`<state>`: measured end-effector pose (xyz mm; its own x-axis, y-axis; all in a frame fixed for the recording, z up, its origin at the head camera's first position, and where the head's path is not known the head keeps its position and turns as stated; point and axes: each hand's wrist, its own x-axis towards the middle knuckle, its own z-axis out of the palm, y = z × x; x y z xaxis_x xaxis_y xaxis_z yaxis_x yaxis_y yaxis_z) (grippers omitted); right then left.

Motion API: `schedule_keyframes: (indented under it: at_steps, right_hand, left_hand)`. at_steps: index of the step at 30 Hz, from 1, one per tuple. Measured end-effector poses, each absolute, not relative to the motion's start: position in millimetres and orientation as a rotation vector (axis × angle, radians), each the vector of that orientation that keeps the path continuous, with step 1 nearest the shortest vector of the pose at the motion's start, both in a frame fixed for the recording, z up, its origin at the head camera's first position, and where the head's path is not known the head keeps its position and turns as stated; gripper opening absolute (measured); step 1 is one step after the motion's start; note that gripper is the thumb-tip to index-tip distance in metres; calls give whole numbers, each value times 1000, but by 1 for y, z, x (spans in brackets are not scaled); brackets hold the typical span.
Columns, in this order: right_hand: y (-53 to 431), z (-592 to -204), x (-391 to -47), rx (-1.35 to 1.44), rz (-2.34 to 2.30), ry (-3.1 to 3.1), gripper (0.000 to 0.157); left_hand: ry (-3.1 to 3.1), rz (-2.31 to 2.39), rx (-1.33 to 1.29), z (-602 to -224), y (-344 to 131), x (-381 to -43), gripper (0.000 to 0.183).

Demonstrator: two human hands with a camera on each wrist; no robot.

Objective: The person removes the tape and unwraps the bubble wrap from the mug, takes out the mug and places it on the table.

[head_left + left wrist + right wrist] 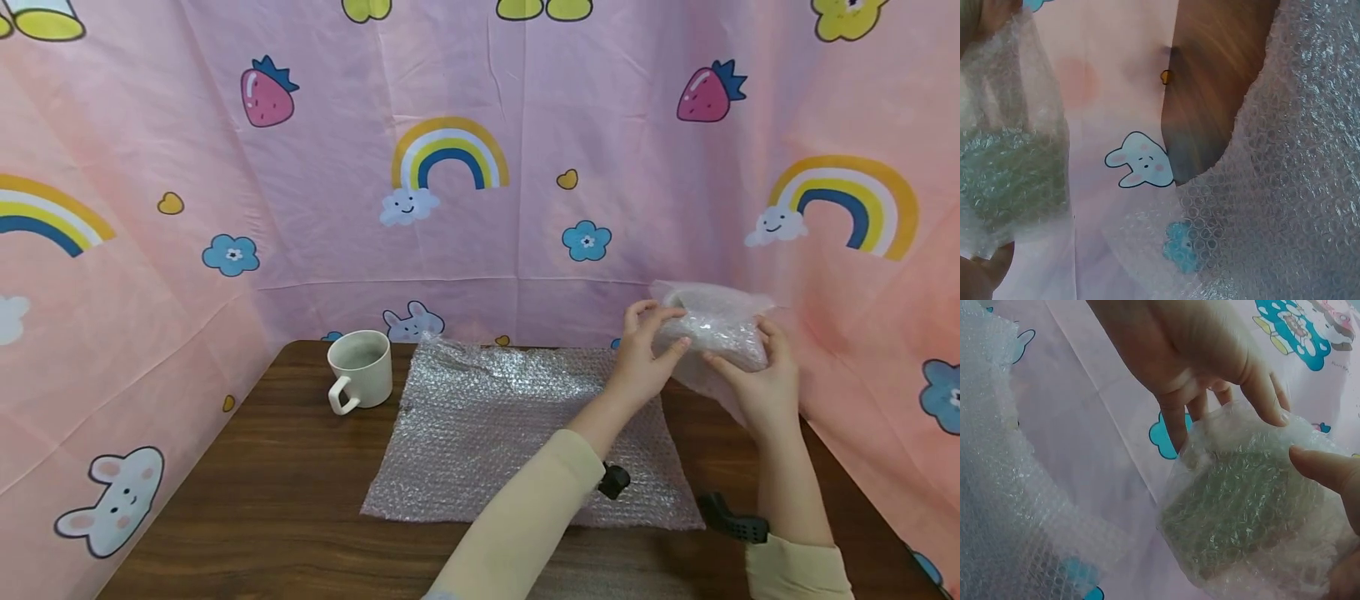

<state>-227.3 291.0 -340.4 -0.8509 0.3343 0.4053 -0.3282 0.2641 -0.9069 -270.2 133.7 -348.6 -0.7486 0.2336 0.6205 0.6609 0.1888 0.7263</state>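
Observation:
Both hands hold a bubble-wrapped bundle (716, 329) up above the back right of the table. My left hand (641, 354) has its fingers and thumb at the bundle's left edge, pinching the wrap. On the other side my right hand (772, 387) grips it, thumb in front and fingers at the right edge. A dull greenish shape shows through the bundle (1241, 506) in the right wrist view; the layers hide what it is. Loose wrap hangs below. A large bubble wrap sheet (487, 442) lies flat on the table under my left forearm.
A cream mug (362, 369) stands upright at the back left of the dark wooden table (247, 492), its handle towards the front left. Patterned pink cloth (322, 208) hangs round the back and both sides, close to the table's edges.

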Motion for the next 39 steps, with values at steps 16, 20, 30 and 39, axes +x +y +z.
schedule_keyframes:
  at_steps: [16, 20, 30, 39]
  right_hand:
    - [272, -343, -214, -3, 1547, -2167, 86]
    - [266, -342, -209, -20, 1522, -2216, 88]
    - [247, -342, -201, 27, 1488, -2271, 90]
    - [224, -351, -204, 81, 1471, -2248, 88]
  left_hand:
    - [-2217, -1607, -700, -354, 110, -263, 67]
    - [-2190, -1655, -707, -354, 102, -261, 64]
    - [-2128, -1683, -672, -361, 81, -257, 61]
    - [-2110, -1684, -650, -369, 53, -252, 59]
